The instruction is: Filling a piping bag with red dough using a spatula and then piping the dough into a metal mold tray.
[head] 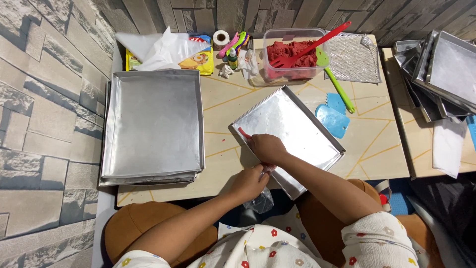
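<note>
Head view. The right hand (267, 148) is closed around the upper part of a clear plastic piping bag (263, 198) whose red-tipped end (244, 132) touches the near-left corner of a tilted, shallow aluminium tray (292, 134); the left hand (248, 182) pinches the twisted tail of the same bag just below the tray's front edge. The tray lies at an angle on the low patterned table (377, 149), its front corner overhanging the table edge toward the person's lap. Likely faults, as judged from this arrangement: pressure on the overhanging corner could tip or slide the tray off the table; uneven squeezing could burst the thin bag or leave a broken red line; a loose grip on the tail could let paste back out over the left hand. Just left of it stands a stack of larger trays (153, 126). Behind it are a clear tub of red paste (292, 57) holding a red slotted spatula (310, 47), a green spatula (337, 82), and two blue scrapers (333, 116); more trays (441, 69) lean at far right.
</note>
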